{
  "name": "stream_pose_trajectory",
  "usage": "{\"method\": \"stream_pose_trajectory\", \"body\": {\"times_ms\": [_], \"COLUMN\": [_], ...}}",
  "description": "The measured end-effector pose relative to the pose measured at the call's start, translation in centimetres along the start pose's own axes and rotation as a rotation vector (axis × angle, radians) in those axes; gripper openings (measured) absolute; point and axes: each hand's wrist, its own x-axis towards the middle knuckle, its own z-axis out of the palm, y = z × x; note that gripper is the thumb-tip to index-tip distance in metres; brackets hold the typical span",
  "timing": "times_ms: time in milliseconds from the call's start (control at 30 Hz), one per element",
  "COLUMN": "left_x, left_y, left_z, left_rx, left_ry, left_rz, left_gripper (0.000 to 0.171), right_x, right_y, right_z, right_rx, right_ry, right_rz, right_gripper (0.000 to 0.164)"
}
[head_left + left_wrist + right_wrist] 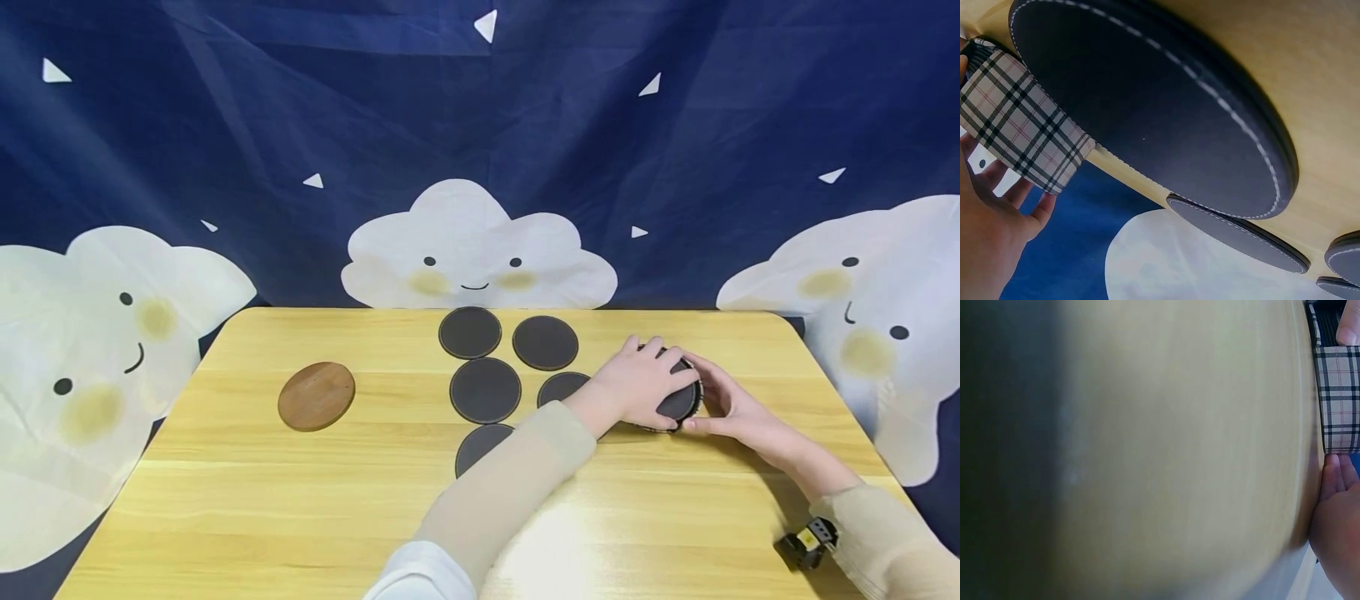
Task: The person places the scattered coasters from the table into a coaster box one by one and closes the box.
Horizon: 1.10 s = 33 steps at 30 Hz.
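Observation:
A round coaster holder (678, 403) with a black top stands on the right of the table. Its plaid side wall (1019, 119) and a slot of dark stacked edges show in the left wrist view. My left hand (636, 385) grips it from above, fingers spread over the top and thumb at the near edge. Around its right side, my right hand (733, 412) holds it, fingers behind and thumb in front. Black stitched coasters (485, 390) lie flat to the left, one partly hidden by the left sleeve. What the holder contains is mostly covered.
A brown wooden disc (317, 396) lies on the left of the wooden table (300, 500). More black coasters, (470, 332) among them, sit near the back edge. Behind hangs a dark blue cloth (480, 108) with clouds. A small black device (808, 542) is on the right wrist.

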Motion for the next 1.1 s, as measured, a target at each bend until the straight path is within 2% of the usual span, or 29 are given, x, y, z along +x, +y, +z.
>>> {"method": "stream_pose_trajectory", "body": {"times_ms": [567, 800, 1100], "left_x": [-0.2, -0.6, -1.1], "left_y": [-0.1, -0.8, -2.1], "left_z": [0.3, 0.4, 0.4], "left_rx": [0.021, 0.021, 0.026], "left_ry": [-0.002, 0.032, 0.026], "left_rz": [0.002, 0.025, 0.005], "left_gripper": [0.081, 0.071, 0.060], "right_x": [-0.1, -0.1, 0.1], "right_y": [-0.1, -0.2, -0.2], "right_z": [0.1, 0.3, 0.5], "right_rx": [-0.006, 0.004, -0.003], "right_ry": [0.001, 0.008, 0.025], "right_rz": [-0.013, -0.021, -0.045], "right_gripper": [0.096, 0.097, 0.098]}}
